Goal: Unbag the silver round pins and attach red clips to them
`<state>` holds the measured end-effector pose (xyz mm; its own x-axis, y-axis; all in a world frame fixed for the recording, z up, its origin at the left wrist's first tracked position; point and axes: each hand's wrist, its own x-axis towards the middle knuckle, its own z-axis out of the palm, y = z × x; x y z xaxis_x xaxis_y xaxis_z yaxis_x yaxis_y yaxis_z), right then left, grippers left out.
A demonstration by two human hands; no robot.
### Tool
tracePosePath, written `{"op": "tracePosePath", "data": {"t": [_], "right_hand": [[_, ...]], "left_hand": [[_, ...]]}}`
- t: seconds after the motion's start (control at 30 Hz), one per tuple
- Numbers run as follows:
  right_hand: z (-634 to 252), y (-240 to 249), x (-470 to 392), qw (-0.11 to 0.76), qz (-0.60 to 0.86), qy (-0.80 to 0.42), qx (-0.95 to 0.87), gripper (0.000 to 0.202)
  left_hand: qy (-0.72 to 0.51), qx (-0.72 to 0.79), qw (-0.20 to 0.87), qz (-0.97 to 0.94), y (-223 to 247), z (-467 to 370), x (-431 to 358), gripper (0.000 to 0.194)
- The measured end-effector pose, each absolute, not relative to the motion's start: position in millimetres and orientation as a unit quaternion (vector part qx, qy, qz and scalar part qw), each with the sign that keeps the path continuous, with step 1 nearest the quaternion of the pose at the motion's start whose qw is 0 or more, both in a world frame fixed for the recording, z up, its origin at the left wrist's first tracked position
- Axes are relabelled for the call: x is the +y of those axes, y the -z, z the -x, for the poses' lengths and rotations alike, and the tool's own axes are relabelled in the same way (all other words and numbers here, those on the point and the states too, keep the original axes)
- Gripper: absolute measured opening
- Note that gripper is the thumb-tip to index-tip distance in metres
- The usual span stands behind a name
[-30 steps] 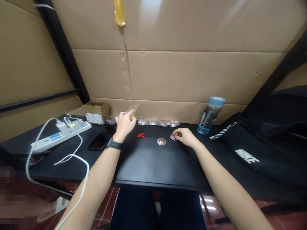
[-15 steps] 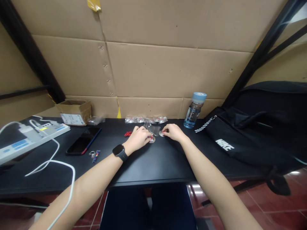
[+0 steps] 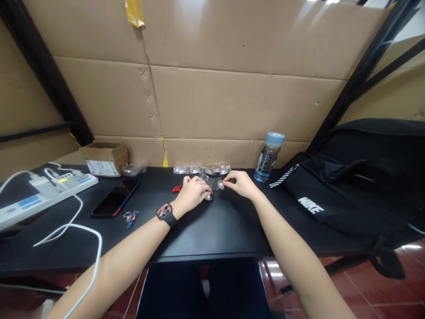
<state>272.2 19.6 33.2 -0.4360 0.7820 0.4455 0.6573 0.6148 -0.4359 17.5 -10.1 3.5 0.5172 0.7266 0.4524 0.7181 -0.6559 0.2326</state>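
My left hand (image 3: 192,194), with a smartwatch (image 3: 165,212) on its wrist, is closed with its fingertips on a small clear round disc (image 3: 209,197) at the table's middle. The disc looks like a suction cup. Between the thumb and fingers of my right hand (image 3: 244,184) is a similar clear disc (image 3: 221,184), tilted on edge, with a bit of red at the fingertips. Small red plastic pieces (image 3: 176,188) lie left of my left hand. Behind both hands are a crumpled clear plastic bag (image 3: 210,179) and a row of clear-wrapped packets (image 3: 194,169).
A water bottle (image 3: 266,158) and a black backpack (image 3: 345,186) stand to the right. On the left are a phone (image 3: 116,198), a keyring (image 3: 133,219), a power strip (image 3: 49,195) with white cables and a small cardboard box (image 3: 104,159). Cardboard backs the black table (image 3: 212,237).
The disc in my right hand has tipped up and shifted slightly left. My left hand stays almost in place on its disc. The watch screen has lit up, and the view has tilted up slightly.
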Motion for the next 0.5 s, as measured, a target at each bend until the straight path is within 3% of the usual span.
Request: {"op": "tracePosePath", "data": {"t": [0.23,0.5], "right_hand": [[-254,-27,14,0.356,0.389,-0.148,-0.836,0.007],[-242,-27,5,0.447,0.383,-0.206,-0.782,0.013]], "left_hand": [[-0.39,0.49,0.091,-0.774,-12,-12,-8,0.02],[-0.473,0.44,0.312,-0.696,1,-12,5,0.027]]}}
